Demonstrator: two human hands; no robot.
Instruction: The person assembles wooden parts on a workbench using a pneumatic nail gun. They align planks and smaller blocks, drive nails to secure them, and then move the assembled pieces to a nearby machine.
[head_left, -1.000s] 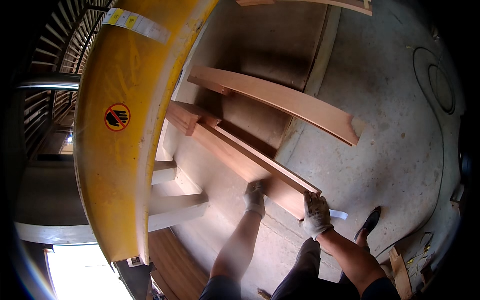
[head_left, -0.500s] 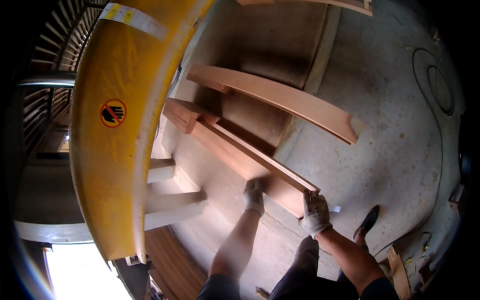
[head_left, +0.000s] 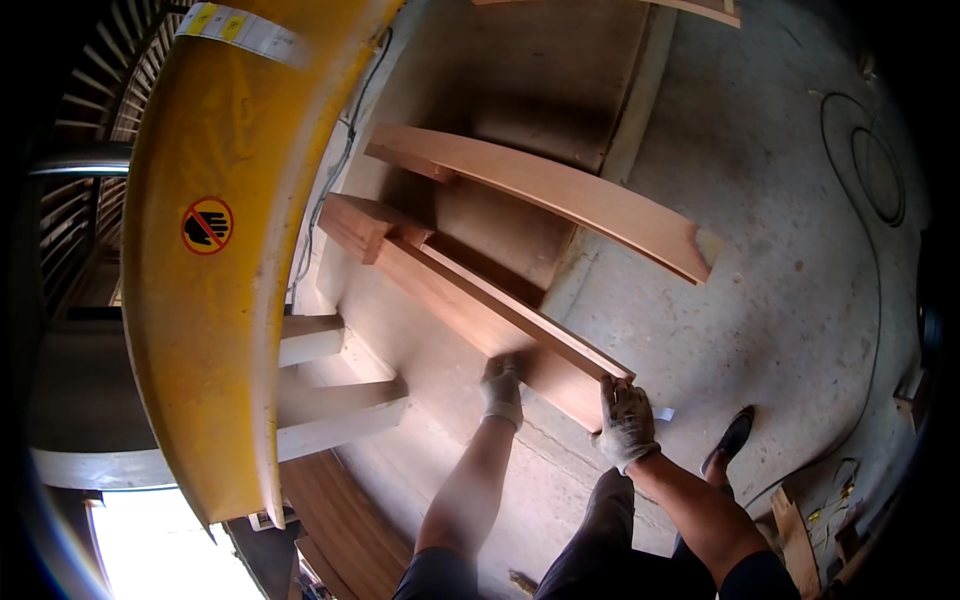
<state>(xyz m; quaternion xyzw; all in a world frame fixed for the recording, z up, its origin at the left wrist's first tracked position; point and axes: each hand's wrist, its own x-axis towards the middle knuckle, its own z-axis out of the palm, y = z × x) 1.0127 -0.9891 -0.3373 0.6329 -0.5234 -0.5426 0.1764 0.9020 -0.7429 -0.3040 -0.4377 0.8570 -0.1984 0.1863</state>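
Both our gloved hands grip the near end of a long, smooth reddish wooden plank (head_left: 480, 305), left hand (head_left: 501, 390) and right hand (head_left: 625, 422) closed around its edges, above the rough concrete floor (head_left: 780, 280).

A dusty grey concrete floor (head_left: 800, 290) fills the right half of the frame, speckled and lit by hard daylight. A thin black cable (head_left: 872, 160) coils in loops at the upper right and trails down toward the lower right corner, where wood scraps (head_left: 795, 520) lie. A broad yellow curved guard (head_left: 215, 250) sweeps down the left side, bearing a round red prohibition sticker (head_left: 207, 226) and a pale label at its top. Behind it, at the far left, dark metal slats (head_left: 75, 150) fan out. Two pale beams (head_left: 330, 400) jut from under the guard. The lower left corner is blown out white — strong light.
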